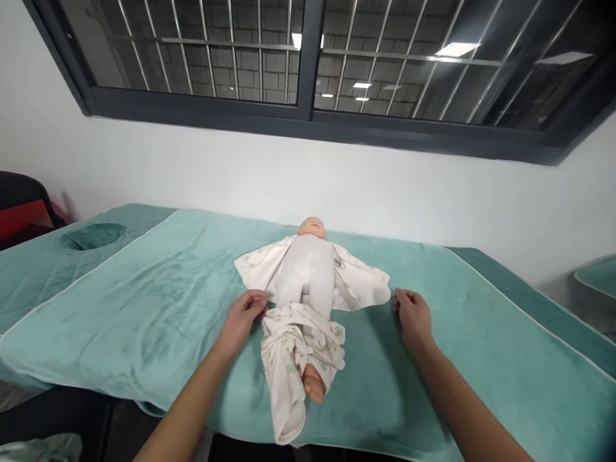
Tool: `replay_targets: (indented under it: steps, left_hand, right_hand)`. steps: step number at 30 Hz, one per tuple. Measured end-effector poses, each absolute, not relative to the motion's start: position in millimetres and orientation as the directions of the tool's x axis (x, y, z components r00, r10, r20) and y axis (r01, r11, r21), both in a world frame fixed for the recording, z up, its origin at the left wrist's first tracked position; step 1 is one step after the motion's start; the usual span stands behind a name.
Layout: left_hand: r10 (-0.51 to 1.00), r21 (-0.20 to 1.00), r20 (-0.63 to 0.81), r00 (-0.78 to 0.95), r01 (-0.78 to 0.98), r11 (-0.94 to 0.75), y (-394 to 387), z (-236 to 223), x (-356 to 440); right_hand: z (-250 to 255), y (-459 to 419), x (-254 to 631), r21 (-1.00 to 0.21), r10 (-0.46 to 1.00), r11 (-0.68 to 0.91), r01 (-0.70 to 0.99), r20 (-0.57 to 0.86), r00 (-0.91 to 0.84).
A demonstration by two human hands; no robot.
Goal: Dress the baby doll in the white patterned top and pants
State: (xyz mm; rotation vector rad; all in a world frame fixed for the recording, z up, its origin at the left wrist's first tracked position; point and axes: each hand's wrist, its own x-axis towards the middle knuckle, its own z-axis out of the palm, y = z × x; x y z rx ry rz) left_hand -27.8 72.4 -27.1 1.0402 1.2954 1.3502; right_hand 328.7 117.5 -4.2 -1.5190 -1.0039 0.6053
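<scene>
A baby doll (308,268) lies on its back on a teal towel (158,301), head toward the wall. Its white patterned jacket (359,282) lies spread open on both sides of the pale torso. White patterned trousers (289,359) are bunched around the legs, and one bare foot (314,385) sticks out. My left hand (243,317) rests beside the doll's hip, fingers curled at the edge of the clothing. My right hand (414,316) lies on the towel at the tip of the jacket's right flap, fingers loosely bent; I cannot see anything held in it.
The towel covers a padded table with a face hole (92,236) at the far left. A white wall and a barred dark window (308,64) stand behind. A second teal-covered table edge (597,276) shows at right. A dark and red chair (24,205) sits at left.
</scene>
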Motion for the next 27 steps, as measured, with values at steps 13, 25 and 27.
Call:
replay_targets:
  steps: [13,25,27]
  left_hand:
    - [0.954,0.917,0.162,0.252,0.319,-0.240,55,-14,-30]
    - [0.942,0.856,0.331,-0.057,0.439,-0.274,84,4,14]
    - [0.953,0.884,0.302,0.013,0.370,-0.285,79,14,18]
  right_hand:
    - [26,81,235,-0.747,0.754,0.513,0.424,0.155,-0.639]
    - [32,78,225,-0.951,0.864,0.157,0.265,0.002,-0.503]
    - [35,82,223,-0.938,0.867,0.146,0.314,-0.032,-0.497]
